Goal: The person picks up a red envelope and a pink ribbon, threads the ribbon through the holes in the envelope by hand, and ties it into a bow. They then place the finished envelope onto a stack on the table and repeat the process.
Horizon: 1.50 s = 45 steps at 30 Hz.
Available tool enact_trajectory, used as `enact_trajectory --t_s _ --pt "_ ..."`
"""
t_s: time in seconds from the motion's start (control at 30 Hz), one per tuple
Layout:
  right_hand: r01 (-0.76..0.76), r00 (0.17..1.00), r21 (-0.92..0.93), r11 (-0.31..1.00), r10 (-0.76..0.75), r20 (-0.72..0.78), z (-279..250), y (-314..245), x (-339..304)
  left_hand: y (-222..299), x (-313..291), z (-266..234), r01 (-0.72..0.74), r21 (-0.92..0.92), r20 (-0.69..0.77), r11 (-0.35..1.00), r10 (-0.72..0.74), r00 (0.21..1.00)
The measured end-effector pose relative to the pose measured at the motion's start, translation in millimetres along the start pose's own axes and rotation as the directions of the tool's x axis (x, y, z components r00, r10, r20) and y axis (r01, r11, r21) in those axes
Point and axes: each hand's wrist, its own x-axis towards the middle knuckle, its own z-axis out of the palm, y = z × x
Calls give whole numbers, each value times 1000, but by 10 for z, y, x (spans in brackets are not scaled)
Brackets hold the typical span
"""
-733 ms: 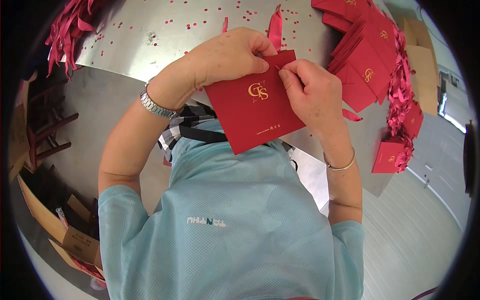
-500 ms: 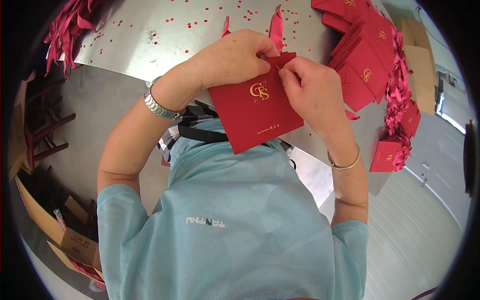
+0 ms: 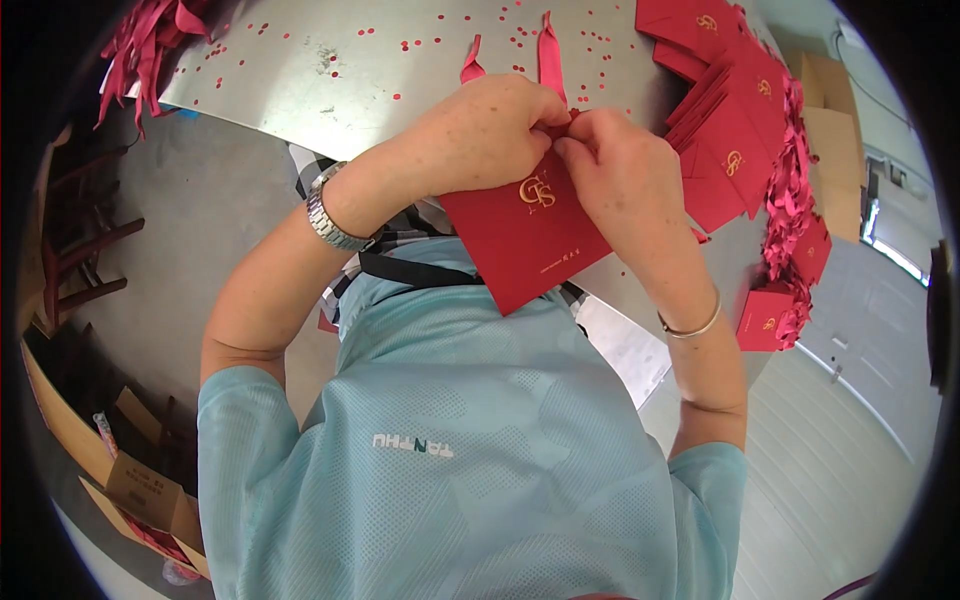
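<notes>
A red paper gift bag point(image 3: 540, 245) with gold print lies flat and tilted in front of me, its lower part reaching past the table edge toward my waist. My left hand point(image 3: 495, 135) is closed in a pinch at the bag's top edge. Right beside it, my right hand point(image 3: 622, 170) pinches the same edge with thumb and forefinger, the fingertips of both nearly meeting. Two ends of pinkish-red ribbon, one wide ribbon point(image 3: 549, 62) and a shorter ribbon end point(image 3: 473, 62), stick out beyond the hands. Whatever is between the fingertips is hidden.
Red bags point(image 3: 735, 150) are piled on the metal table point(image 3: 290, 90) to the right, with bunched ribbons point(image 3: 785, 210) along them. More ribbons point(image 3: 150, 45) hang over the far left edge. Red paper dots are scattered about. Cardboard boxes point(image 3: 150, 490) and a wooden stool point(image 3: 90, 250) stand at left.
Both hands have drawn closer together at the bag's top edge, the left moving right and slightly nearer me. The bag has shifted a little to the right.
</notes>
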Motion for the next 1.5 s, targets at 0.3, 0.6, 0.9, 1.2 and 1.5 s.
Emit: enact_trajectory --t_s 0.3,0.6,0.9,1.2,1.5 --pt "52 998 319 946 -37 -52 63 75 -152 -8 -5 -199 257 -287 280 923 -176 944" --pt "-37 998 432 901 52 -23 19 95 -253 34 44 -101 -164 40 182 986 154 971" --pt "-67 998 293 954 61 31 180 247 -263 -312 -180 -333 -142 596 -182 791 305 935" --pt "-53 998 329 943 41 43 143 297 -334 150 -528 -235 -101 523 -466 846 383 798" --pt "-97 995 311 945 90 36 -167 614 -867 146 -743 132 141 296 -305 945 -46 951"
